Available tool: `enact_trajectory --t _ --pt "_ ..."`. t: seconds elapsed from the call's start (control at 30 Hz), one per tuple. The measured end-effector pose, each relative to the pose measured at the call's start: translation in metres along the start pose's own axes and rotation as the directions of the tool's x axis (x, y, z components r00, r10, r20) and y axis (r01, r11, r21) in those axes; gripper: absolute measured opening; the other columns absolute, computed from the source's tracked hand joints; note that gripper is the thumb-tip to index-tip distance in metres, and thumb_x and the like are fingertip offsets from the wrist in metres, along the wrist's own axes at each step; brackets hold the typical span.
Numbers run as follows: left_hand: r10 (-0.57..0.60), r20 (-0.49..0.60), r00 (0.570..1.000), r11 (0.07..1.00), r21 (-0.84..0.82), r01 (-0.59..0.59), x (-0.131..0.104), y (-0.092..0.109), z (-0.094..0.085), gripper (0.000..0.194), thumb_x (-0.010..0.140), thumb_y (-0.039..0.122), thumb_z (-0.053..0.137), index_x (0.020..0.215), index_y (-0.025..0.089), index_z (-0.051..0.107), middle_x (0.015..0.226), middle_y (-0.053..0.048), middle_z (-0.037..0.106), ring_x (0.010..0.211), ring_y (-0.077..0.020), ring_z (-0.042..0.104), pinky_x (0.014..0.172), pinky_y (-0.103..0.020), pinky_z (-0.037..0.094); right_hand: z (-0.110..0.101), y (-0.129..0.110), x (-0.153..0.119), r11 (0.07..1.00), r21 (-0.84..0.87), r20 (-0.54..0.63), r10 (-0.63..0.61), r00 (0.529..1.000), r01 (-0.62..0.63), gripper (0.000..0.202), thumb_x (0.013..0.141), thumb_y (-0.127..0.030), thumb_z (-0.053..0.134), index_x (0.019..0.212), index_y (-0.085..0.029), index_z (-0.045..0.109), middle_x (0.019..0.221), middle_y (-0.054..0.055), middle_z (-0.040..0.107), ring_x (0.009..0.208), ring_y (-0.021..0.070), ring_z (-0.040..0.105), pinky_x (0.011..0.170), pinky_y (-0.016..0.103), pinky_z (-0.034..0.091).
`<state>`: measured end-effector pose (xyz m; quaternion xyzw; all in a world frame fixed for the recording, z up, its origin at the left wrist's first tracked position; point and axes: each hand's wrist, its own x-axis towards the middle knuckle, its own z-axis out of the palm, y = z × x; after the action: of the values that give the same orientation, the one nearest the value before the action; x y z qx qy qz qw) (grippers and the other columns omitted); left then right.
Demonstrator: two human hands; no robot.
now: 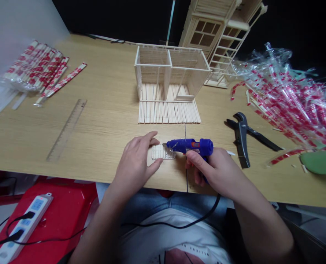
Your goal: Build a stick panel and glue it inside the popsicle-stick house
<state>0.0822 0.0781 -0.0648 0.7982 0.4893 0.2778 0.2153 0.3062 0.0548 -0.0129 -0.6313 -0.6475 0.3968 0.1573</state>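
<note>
In my right hand (207, 165) is a blue hot glue gun (189, 145), its nozzle pointing left over a small panel of pale wooden sticks (158, 151). The panel lies flat on the table near its front edge. Drawn lines show beside the sticks, under the nozzle. My left hand (137, 156) rests at the panel's left end, thumb and fingers apart around it and touching its edge. Whether the nozzle touches the sticks I cannot tell. Behind the panel stands a two-room stick house frame (170, 66) with a slatted floor.
A taller stick house with a ladder (223, 47) stands behind. At right lie black-handled cutters (242, 135) and a heap of red-and-white wrappers (297, 99). A clear ruler (68, 128) and wrapped chopsticks (39, 68) are at left. The gun's cord (176, 225) crosses my lap; a power strip (25, 223) sits on a red stool.
</note>
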Motion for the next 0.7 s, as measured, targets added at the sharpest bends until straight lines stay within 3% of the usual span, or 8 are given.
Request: enact_trajectory --t 0.7 --pt "-0.005 0.007 1.000 1.000 0.004 0.005 -0.0006 0.0000 0.0000 0.064 0.084 0.024 0.071 0.139 0.022 0.039 0.121 -0.006 0.067 0.116 -0.0254 0.055 0.104 -0.043 0.042 0.0006 -0.0024 -0.0003 1.000 0.018 0.001 0.007 1.000 -0.007 0.058 0.097 -0.064 0.040 0.070 -0.020 0.066 0.045 0.000 0.062 0.044 0.0137 0.062 0.054 0.026 0.044"
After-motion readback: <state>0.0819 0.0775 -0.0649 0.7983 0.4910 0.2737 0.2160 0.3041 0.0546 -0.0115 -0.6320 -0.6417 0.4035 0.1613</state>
